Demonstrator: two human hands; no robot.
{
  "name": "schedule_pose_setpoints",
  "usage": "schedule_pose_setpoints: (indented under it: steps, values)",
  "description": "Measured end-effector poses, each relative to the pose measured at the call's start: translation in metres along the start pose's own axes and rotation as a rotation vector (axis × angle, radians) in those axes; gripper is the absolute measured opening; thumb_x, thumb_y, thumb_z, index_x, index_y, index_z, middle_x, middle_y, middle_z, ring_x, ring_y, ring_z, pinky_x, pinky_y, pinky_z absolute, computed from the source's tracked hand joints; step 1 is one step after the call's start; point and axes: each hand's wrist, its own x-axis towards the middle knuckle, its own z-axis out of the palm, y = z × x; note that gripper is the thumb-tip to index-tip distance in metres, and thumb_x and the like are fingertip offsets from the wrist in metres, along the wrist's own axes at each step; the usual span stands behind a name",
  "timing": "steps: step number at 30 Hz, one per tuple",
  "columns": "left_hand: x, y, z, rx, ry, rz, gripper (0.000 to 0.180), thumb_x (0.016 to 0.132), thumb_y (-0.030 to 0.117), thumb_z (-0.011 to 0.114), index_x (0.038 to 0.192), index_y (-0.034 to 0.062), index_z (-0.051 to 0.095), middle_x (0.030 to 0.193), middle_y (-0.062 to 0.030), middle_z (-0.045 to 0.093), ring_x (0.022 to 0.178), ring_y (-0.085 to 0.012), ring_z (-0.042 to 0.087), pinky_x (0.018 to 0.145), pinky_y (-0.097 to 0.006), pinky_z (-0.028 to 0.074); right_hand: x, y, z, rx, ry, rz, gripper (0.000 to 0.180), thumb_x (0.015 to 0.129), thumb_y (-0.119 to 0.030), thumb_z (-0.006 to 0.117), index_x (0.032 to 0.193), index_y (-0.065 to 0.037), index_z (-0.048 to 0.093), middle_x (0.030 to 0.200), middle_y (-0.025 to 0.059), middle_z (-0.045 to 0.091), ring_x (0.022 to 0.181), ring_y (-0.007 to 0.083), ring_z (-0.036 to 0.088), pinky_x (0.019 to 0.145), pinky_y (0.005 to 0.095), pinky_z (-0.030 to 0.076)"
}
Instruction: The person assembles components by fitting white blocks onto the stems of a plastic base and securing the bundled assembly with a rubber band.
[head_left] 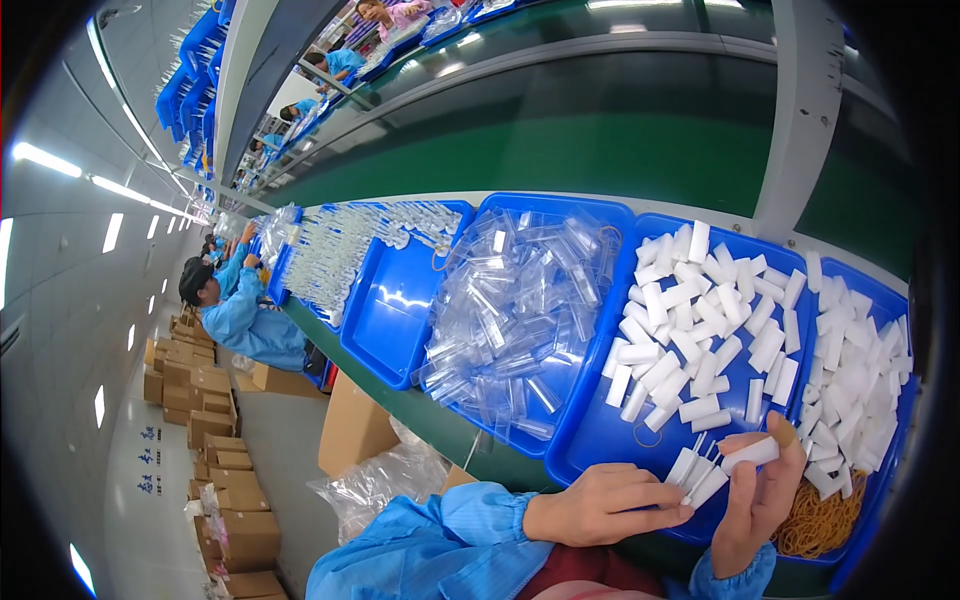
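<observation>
Over the near edge of a blue tray [580, 445], my left hand [605, 505] is closed on a few white plastic pieces [690, 475] bunched side by side. Thin pale stems stick up from that bunch. My right hand [757, 495] pinches one white cylinder [750, 456] between thumb and fingers, close to the bunch and lying at a slant. Many loose white cylinders [690, 325] lie scattered in the tray beyond my hands. Blue sleeves cover both forearms.
Right of it, another blue tray holds more white pieces [850, 370] and tan rubber bands [825, 515]. Leftward are clear plastic tubes [510, 310] in a tray and white-tipped sticks [325, 255]. A grey post [800, 120] stands behind. A co-worker [245, 310] sits farther left.
</observation>
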Motion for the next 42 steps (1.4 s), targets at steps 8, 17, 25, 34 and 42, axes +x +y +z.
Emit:
schedule_pose_setpoints:
  steps: [8,17,25,34,42]
  values:
    - [0.006,0.004,-0.003,0.042,0.039,0.051,0.022,0.083,0.007,0.073,0.104,0.0020,0.073,0.112,-0.0147,0.068,0.075,-0.0197,0.066,0.058,-0.025,0.049,0.010,0.000,-0.004,0.020,-0.001,0.117,0.045,0.101,-0.017,0.047,0.141,0.002,0.039,0.092,0.0115,0.064,0.087,0.0151,0.061,0.083,0.0286,0.046]
    - [0.006,0.005,-0.002,0.050,0.043,0.074,0.022,0.082,0.006,0.074,0.104,0.0019,0.073,0.111,-0.0154,0.068,0.075,-0.0201,0.066,0.058,-0.026,0.049,0.014,0.000,-0.003,0.152,-0.028,0.195,0.046,0.098,-0.016,0.053,0.139,-0.001,0.038,0.087,0.0098,0.064,0.077,0.0138,0.063,0.073,0.0271,0.050]
    - [0.007,0.005,-0.001,0.071,0.061,0.042,0.025,0.081,0.005,0.075,0.106,0.0028,0.073,0.112,-0.0147,0.068,0.076,-0.0201,0.066,0.057,-0.026,0.048,0.010,0.003,-0.004,0.231,-0.132,0.257,0.039,0.097,-0.015,0.059,0.130,-0.002,0.042,0.087,0.0108,0.066,0.076,0.0133,0.063,0.072,0.0265,0.050]
    - [0.009,0.003,-0.006,0.079,0.029,0.036,0.024,0.082,0.004,0.072,0.106,0.0024,0.072,0.110,-0.0152,0.068,0.077,-0.0199,0.066,0.058,-0.026,0.048,0.011,0.004,-0.003,0.187,-0.194,0.267,0.043,0.096,-0.012,0.061,0.131,-0.002,0.039,0.090,0.0111,0.066,0.079,0.0130,0.062,0.076,0.0261,0.049]
    - [0.006,0.007,-0.006,0.004,-0.045,0.022,0.026,0.086,0.006,0.065,0.111,0.0006,0.070,0.115,-0.0164,0.066,0.081,-0.0231,0.067,0.066,-0.029,0.051,0.005,0.002,-0.010,0.312,-0.153,0.276,0.034,0.096,-0.001,0.057,0.128,0.004,0.049,0.098,0.0151,0.067,0.084,0.0206,0.063,0.079,0.0310,0.050]
